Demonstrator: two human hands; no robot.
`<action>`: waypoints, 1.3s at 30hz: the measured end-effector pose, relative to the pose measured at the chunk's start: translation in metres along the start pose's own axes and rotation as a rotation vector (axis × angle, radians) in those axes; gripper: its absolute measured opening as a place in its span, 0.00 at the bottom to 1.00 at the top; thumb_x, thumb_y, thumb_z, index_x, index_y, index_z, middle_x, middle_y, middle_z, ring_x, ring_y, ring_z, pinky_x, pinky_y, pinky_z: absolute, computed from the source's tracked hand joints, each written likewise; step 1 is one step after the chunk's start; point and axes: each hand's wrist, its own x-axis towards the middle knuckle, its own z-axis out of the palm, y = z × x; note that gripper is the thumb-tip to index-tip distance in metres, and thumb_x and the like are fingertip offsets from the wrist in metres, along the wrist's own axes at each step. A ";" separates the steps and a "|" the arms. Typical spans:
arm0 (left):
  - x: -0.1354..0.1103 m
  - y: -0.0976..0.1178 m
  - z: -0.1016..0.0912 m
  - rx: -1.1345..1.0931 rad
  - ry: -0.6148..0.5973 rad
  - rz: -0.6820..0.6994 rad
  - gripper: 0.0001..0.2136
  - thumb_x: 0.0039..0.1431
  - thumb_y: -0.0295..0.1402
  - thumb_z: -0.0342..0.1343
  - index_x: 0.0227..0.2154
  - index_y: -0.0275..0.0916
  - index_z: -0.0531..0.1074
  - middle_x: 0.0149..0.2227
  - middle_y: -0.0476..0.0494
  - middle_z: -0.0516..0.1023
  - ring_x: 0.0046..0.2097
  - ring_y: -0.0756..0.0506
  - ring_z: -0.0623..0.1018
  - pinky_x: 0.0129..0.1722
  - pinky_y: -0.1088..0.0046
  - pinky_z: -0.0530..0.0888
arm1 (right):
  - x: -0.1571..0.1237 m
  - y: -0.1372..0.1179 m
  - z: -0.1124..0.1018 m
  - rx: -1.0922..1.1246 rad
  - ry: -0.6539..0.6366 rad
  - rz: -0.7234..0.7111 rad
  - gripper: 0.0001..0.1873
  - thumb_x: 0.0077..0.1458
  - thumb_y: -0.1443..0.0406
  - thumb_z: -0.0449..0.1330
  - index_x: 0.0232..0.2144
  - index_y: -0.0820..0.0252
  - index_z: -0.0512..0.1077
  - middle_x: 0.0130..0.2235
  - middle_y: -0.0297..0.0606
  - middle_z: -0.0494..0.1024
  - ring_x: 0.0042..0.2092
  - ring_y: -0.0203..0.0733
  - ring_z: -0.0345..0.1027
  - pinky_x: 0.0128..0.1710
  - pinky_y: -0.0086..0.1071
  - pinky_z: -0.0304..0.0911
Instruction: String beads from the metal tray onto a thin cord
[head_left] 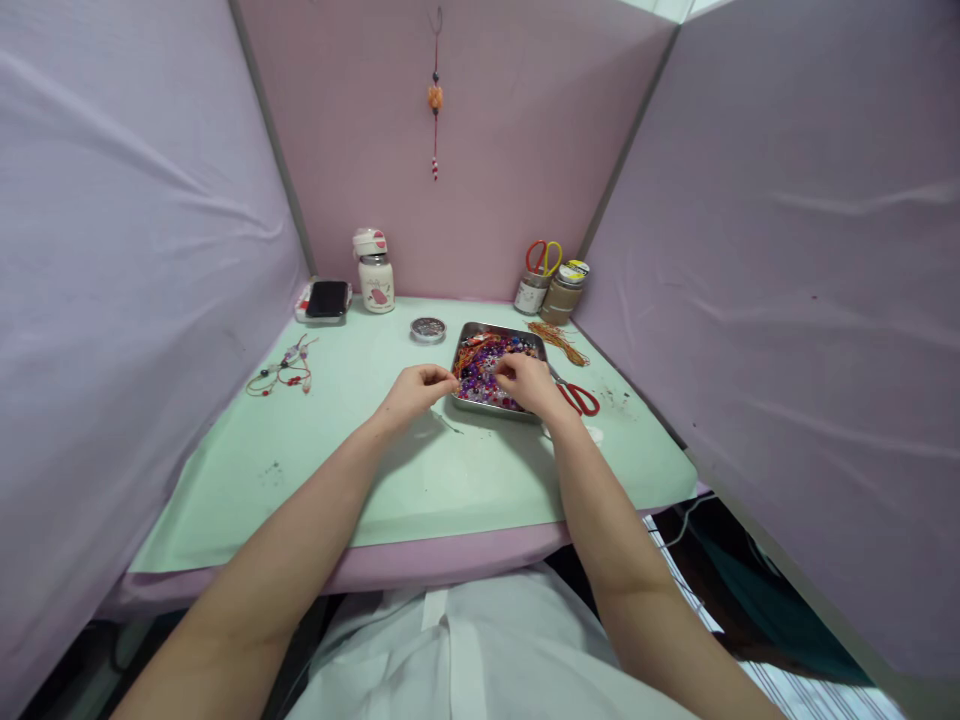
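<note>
A metal tray [499,410] full of mostly purple, red and clear beads [484,370] lies in the middle of the table. At its left rim is my left hand [418,392], thumb and fingertips pinched together; whatever they hold is too small to name. My right hand [526,382] reaches over the beads from the right, its fingers also closed in a pinch, their contents hidden. A thin dark cord [448,423] shows on the table just below my left hand. Red-handled scissors [581,399] rest against the tray's right side.
Beaded bracelets [285,370] lie at the left. Along the back stand a phone [328,298], a white bottle [376,280], a small round container [428,329], a jar with scissors [531,292] and a brown jar [564,295]. Orange cord [561,342] lies behind the tray. A beaded pendant [435,98] hangs above.
</note>
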 end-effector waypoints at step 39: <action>-0.001 -0.009 0.018 -0.146 0.180 0.327 0.07 0.50 0.35 0.59 0.28 0.36 0.73 0.28 0.46 0.77 0.32 0.49 0.75 0.36 0.72 0.73 | -0.024 -0.049 0.042 1.404 0.138 0.311 0.13 0.40 0.58 0.69 0.31 0.58 0.78 0.31 0.35 0.79 0.32 0.33 0.69 0.36 0.29 0.66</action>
